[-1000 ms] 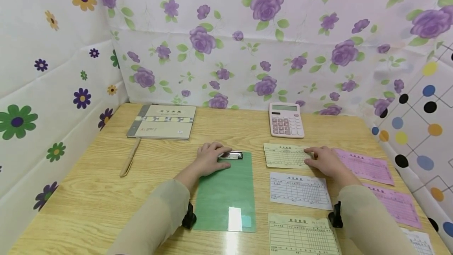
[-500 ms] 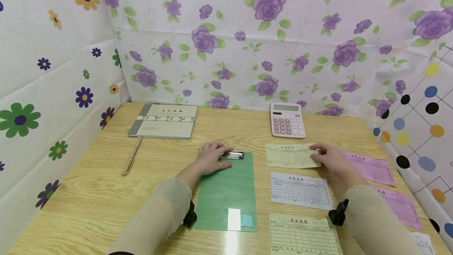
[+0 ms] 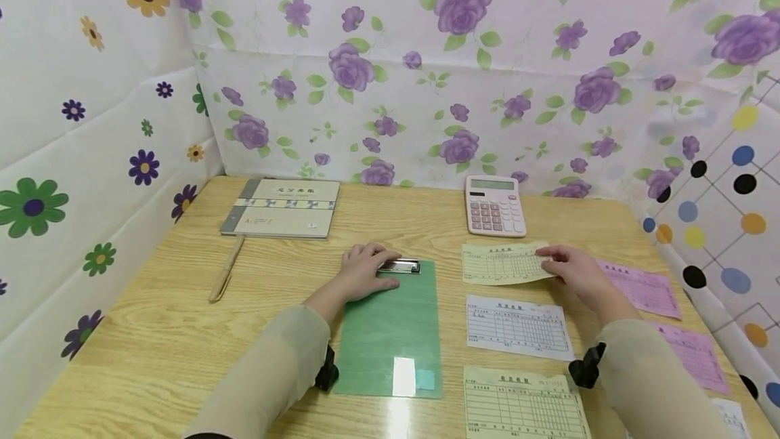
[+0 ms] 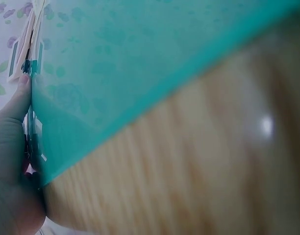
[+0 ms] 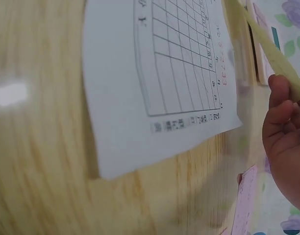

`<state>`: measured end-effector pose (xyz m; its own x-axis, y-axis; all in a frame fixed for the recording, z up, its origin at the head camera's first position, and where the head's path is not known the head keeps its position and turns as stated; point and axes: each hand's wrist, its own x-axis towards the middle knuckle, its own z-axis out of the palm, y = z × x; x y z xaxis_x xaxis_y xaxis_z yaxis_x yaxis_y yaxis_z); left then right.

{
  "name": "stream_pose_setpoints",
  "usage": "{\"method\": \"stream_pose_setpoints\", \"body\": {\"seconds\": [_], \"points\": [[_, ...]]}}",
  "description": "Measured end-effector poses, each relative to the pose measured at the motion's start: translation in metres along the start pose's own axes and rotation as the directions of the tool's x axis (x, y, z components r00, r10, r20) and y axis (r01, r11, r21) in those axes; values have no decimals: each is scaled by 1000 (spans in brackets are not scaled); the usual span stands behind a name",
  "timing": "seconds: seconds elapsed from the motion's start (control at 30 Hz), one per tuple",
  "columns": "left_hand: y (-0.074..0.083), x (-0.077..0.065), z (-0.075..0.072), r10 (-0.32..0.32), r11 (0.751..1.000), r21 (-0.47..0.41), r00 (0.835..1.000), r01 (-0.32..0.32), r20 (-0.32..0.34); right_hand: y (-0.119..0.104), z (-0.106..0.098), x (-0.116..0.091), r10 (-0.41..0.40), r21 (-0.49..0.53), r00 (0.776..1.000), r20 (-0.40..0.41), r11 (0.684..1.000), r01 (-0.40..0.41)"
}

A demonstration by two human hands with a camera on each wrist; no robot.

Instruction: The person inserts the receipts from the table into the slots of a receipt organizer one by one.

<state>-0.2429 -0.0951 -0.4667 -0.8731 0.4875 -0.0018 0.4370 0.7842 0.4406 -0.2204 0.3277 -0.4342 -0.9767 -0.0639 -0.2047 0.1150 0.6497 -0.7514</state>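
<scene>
My right hand (image 3: 573, 275) pinches the right end of a yellow receipt slip (image 3: 502, 264) between thumb and fingers. In the right wrist view the slip (image 5: 275, 54) stands edge-on, lifted at the held end. A white receipt slip (image 3: 516, 327) lies just below it on the table. My left hand (image 3: 365, 272) rests over the top left corner of a green clipboard (image 3: 390, 337), beside its metal clip (image 3: 401, 266). The left wrist view has the thumb against the clip's side, with the other fingers mostly hidden.
Another yellow slip (image 3: 524, 405) lies at the front. Pink slips (image 3: 640, 290) lie to the right, partly behind my right arm. A pink calculator (image 3: 495, 207) stands at the back, an account book (image 3: 283, 208) at the back left, and a tan pen (image 3: 227, 269) below the book.
My right hand has taken hold of the yellow slip's right end, raised that end and drawn the slip slightly to the right. The left hand has stayed on the clipboard.
</scene>
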Motion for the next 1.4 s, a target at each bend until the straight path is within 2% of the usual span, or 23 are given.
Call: {"method": "stream_pose_setpoints", "body": {"seconds": [0.33, 0.67, 0.97, 1.2, 1.4], "points": [[0, 2, -2, -5, 1000, 5, 1000, 5, 3, -3, -7, -4, -33, 109, 999, -26, 993, 35], [-1, 3, 0, -4, 1000, 12, 1000, 4, 4, -7, -2, -8, -81, 195, 997, 14, 978, 77], [-1, 2, -2, -14, 1000, 23, 1000, 14, 18, -17, 19, -7, -103, 215, 984, 145, 974, 70], [1, 2, -3, -24, 1000, 1, 999, 24, 32, -30, 38, -5, -165, 153, 969, 183, 979, 138], [1, 5, -1, -51, 999, -6, 998, 51, 38, -41, 54, -4, -169, 121, 958, 232, 982, 144]]}}
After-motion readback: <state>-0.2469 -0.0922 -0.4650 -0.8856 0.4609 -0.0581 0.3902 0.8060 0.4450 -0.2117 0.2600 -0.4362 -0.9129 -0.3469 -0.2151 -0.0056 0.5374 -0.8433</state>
